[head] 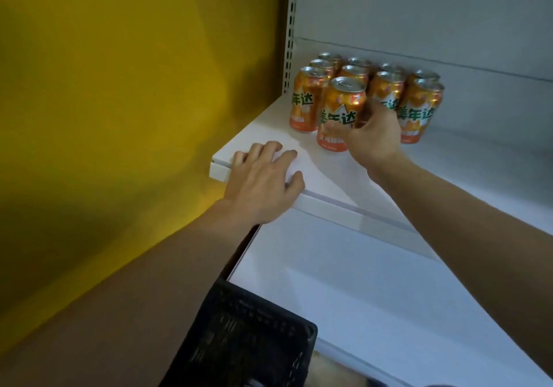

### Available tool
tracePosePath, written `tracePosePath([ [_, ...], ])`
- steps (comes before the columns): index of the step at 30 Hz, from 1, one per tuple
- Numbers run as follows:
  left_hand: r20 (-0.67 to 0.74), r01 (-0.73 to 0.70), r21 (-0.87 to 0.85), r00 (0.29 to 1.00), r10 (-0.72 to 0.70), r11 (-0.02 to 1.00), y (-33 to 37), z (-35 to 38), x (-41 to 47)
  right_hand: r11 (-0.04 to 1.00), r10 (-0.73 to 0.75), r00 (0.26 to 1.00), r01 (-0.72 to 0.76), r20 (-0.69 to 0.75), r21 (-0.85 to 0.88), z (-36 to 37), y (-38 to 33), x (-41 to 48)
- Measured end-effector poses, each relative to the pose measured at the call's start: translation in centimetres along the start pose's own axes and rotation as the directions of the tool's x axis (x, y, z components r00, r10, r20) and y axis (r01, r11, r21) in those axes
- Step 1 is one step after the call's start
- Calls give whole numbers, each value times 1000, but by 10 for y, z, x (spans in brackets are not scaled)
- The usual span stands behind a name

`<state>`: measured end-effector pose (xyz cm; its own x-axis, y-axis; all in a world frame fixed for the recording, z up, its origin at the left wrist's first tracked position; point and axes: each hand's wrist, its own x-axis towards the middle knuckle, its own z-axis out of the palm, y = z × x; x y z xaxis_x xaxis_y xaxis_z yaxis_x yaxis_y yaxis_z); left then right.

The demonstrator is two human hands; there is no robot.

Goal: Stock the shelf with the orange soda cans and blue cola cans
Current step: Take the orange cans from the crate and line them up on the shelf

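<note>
Several orange soda cans [419,108] stand in rows at the back left of the white shelf [329,177]. My right hand [374,138] grips the frontmost orange can [341,108], which stands upright on the shelf in front of the group. My left hand [266,180] rests flat on the shelf's front left corner, fingers spread over the edge. No blue cola cans are in view.
A black plastic crate [248,341] sits below at the bottom centre, its contents hidden. A lower white shelf [344,282] runs beneath. A yellow wall [119,87] stands to the left, with a slotted upright [290,27] at the shelf's back corner.
</note>
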<state>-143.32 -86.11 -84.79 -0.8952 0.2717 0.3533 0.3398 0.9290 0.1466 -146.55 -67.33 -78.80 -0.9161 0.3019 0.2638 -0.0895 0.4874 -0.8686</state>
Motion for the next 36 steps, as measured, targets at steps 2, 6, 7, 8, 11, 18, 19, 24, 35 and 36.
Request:
tracePosePath([
  [2,31,-20,13,999,20,1000,-9,-3,11,1000,14,1000,-14,12,-6,5,3,8],
  [6,-36,-46,31,998,47,998,-16,2,17,998,59,998,-58,-22,28,12,11,20],
  [7,-52,-41,34,998,43,999,-15,3,15,997,63,997,-61,-35,36,13,13,23],
  [8,-57,-37,34,998,39,999,-14,3,15,998,62,997,-60,-46,33,13,15,26],
  [11,-45,-30,38,999,31,999,-13,1,16,998,68,995,-69,-72,-2,14,19,36],
  [18,-41,-9,51,999,11,999,-11,1,16,997,54,992,-60,-113,-49,17,22,47],
  [19,-41,-8,54,999,10,999,-11,1,16,997,53,992,-59,-117,-48,17,22,47],
  [24,-39,-5,59,999,7,998,-11,2,16,997,50,990,-58,-129,-54,20,23,49],
  [35,59,-4,9,998,4,1000,-13,-5,15,994,-112,981,107,-160,-36,-7,2,-41],
  [36,81,-1,-16,997,2,1000,-13,-6,14,992,-129,980,127,-149,-26,-11,0,-58],
])
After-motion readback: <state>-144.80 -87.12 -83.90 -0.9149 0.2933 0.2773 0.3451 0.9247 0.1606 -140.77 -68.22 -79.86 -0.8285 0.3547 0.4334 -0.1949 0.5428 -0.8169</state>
